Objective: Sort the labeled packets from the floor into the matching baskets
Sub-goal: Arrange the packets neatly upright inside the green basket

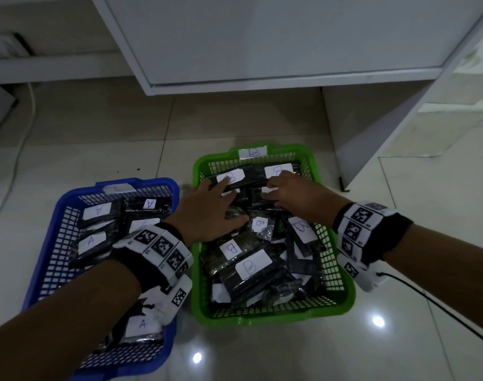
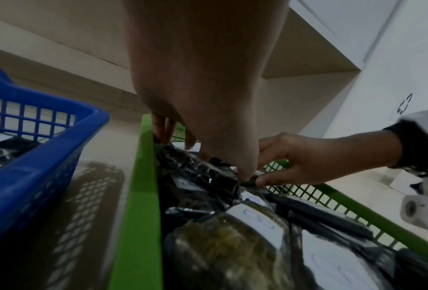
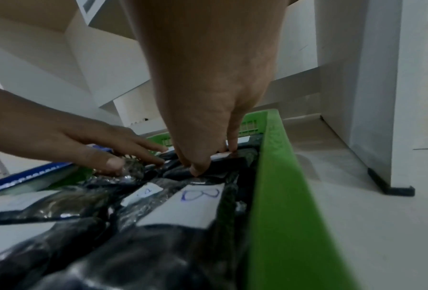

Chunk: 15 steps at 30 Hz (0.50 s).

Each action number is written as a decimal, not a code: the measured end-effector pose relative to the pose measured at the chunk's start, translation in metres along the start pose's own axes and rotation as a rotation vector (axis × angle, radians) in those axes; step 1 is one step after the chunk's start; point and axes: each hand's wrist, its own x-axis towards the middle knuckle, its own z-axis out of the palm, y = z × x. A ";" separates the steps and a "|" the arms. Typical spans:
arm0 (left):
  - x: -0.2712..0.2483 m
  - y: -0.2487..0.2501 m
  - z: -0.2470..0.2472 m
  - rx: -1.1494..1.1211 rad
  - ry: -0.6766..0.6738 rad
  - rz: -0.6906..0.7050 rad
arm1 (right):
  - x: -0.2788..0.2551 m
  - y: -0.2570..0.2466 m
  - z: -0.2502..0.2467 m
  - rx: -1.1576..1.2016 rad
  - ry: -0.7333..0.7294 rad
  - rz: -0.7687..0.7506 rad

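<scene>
A green basket (image 1: 262,317) marked B holds several dark packets with white B labels (image 1: 252,266). To its left a blue basket (image 1: 43,243) holds packets labelled A (image 1: 97,211). Both hands are inside the far half of the green basket. My left hand (image 1: 210,210) lies flat with straight, spread fingers pressing on the packets (image 2: 203,155). My right hand (image 1: 287,188) has curled fingers, and its thumb and fingertips pinch the edge of a dark B packet (image 2: 247,179) near the basket's far right corner (image 3: 208,155). No packet shows on the floor.
A white cabinet overhangs the baskets, and its side panel (image 1: 358,133) stands just right of the green basket's rim (image 3: 277,196). A black cable (image 1: 441,312) trails from my right wrist across the glossy tiles. A white cord (image 1: 20,149) runs along the floor at far left.
</scene>
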 end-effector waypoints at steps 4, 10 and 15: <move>-0.002 0.001 -0.005 -0.060 0.182 0.083 | -0.005 -0.002 -0.012 0.156 0.016 0.071; -0.005 -0.012 -0.012 -0.184 -0.163 0.209 | -0.031 -0.011 -0.025 0.079 -0.341 0.297; -0.007 -0.019 -0.020 -0.296 -0.123 0.203 | -0.046 -0.033 -0.031 0.019 -0.399 0.314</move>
